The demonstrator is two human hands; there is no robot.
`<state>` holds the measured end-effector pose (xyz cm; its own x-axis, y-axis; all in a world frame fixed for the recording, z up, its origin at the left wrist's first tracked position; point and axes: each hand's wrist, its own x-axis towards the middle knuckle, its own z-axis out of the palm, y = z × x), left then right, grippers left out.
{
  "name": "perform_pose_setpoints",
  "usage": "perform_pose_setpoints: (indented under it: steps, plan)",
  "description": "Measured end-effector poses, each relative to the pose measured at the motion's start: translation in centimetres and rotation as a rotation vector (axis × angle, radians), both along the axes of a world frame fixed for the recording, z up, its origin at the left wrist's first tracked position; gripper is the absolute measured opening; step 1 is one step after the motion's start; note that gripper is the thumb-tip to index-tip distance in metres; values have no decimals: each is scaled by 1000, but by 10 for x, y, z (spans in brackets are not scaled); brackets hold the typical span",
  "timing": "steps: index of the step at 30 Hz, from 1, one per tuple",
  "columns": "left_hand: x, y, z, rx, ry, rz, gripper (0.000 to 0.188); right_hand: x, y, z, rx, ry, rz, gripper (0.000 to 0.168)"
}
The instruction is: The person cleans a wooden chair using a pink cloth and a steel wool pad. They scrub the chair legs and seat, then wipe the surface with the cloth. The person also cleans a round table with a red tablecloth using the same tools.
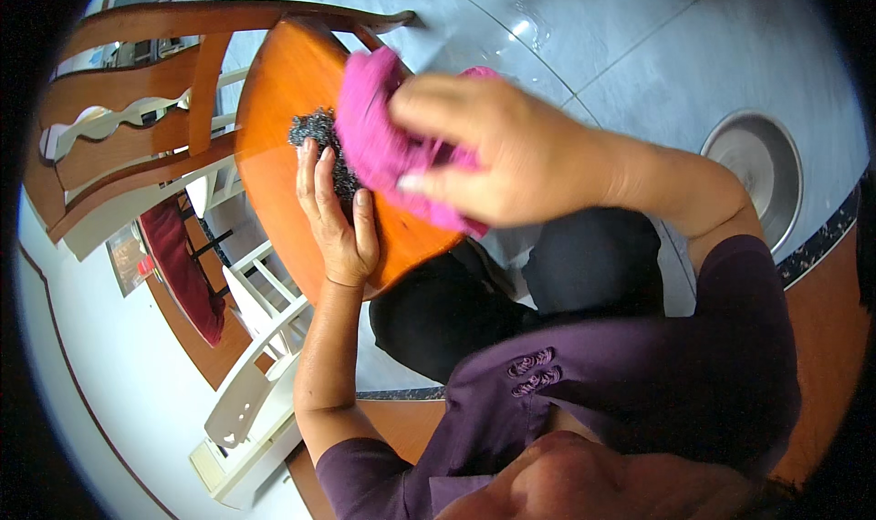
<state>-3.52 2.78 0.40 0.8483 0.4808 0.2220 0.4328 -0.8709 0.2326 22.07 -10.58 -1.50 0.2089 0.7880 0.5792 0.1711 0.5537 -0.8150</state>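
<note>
An orange-brown wooden chair seat (287,75) is in front of me, its slatted backrest (123,89) to the left. My left hand (339,219) rests on the seat, fingers and thumb around a dark steel wool scourer (315,126), pressing it against the wood. Part of the scourer is covered by the fingers. Above the seat's right side, my right hand (506,150) grips a bunched pink cloth (373,123). The hand and cloth are slightly blurred. The cloth hides part of the seat and touches or nearly touches the scourer.
A round metal basin (756,167) stands on the grey tiled floor (636,55) to the right, behind my right forearm. Wet-looking patches (530,31) shine on the tiles. White chairs (270,301) and a dark red cloth (181,267) are at the left.
</note>
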Motion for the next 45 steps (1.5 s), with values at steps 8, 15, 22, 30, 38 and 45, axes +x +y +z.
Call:
perform_pose_setpoints:
  steps: [8,15,22,30,38,45]
  plan:
    - [-7,10,-13,152,-127,202,71,-75,21,1,170,-771,-18,19]
    - [-5,3,-5,107,-54,214,52,-75,20,8,85,-794,112,23]
    - [0,6,-11,144,-35,197,52,-65,22,18,-41,-733,208,36]
    - [47,25,-22,93,-172,270,68,-42,44,28,-148,-701,-3,21]
    - [-12,38,7,-246,-557,180,45,-65,33,78,-85,-612,-199,23]
    - [-108,56,0,-95,-722,480,46,-150,51,105,118,-519,-151,24]
